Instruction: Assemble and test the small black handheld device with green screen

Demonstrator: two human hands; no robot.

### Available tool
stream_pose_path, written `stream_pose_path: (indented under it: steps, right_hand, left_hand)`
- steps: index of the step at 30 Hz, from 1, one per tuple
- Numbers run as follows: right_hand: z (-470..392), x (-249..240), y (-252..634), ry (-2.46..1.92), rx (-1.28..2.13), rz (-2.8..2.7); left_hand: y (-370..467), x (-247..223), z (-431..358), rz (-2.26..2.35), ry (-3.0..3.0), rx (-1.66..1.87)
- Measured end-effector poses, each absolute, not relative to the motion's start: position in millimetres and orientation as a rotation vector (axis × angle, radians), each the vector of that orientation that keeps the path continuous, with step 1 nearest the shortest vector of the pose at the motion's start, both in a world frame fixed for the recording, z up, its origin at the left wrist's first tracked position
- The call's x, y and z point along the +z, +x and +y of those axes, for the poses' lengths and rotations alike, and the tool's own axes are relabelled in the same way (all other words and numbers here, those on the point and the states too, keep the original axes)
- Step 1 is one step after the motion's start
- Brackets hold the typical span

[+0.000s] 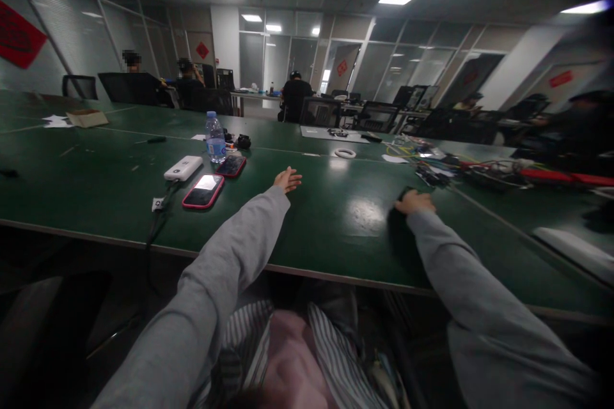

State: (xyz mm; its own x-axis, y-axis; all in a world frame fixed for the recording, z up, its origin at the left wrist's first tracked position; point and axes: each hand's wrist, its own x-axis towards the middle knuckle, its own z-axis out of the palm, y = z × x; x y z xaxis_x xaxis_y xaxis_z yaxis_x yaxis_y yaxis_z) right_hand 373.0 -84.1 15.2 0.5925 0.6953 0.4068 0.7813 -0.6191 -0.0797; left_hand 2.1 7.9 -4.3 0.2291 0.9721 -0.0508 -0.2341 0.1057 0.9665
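My left hand [288, 180] is stretched over the green table [316, 217], its fingers extended and apart and nothing in them. To its left lie a pink-cased phone [204, 192] with a lit screen and a second phone [231, 166] with a dark screen. On the right, my right hand [416, 202] is slightly blurred, with its fingers curled. Something dark shows at its fingertips, and a dark patch spreads below; whether that is a thing or a shadow I cannot tell.
A water bottle [215, 138] stands upright behind the phones, beside a white power bank [183, 169] with a cable. Farther back lies a white ring [345, 153]. Tangled wires [451, 166] cover the right side. Several people sit in the background, one in black [296, 97].
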Motion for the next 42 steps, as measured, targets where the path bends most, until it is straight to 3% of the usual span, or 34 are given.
stream_pose_path:
  steps: [2,6,9,18,27,31,36,42]
  right_hand:
    - [-64,8,328,-2.5,-0.395,-1.411]
    - [-46,1,244,-1.701,-0.169,-2.183]
    - [-47,1,206,-1.4,-0.276,-2.227]
    - [-56,-17,186,-1.443,-0.188,-2.044]
    - [-61,-11,112,-1.412,-0.149,-2.095]
    - [-36,-12,142,-1.617,-0.056,-1.926]
    - [-23,-15,218,-1.937,-0.088,-1.34]
    - [-27,-16,195,-1.741,-0.006,-1.628]
  left_hand:
    - [1,-3,12,1.035,1.197,1.195]
    - [-7,-4,24,1.18,1.268,1.362]
    - [-21,-6,34,1.217,1.247,1.403]
    - [-69,-14,60,1.201,1.222,1.283]
    - [-64,-10,54,1.159,1.24,1.229]
    - [-75,-5,42,1.315,1.3,1.301]
    - [-86,1,34,1.427,1.372,1.402]
    - [-67,1,35,1.359,1.332,1.319]
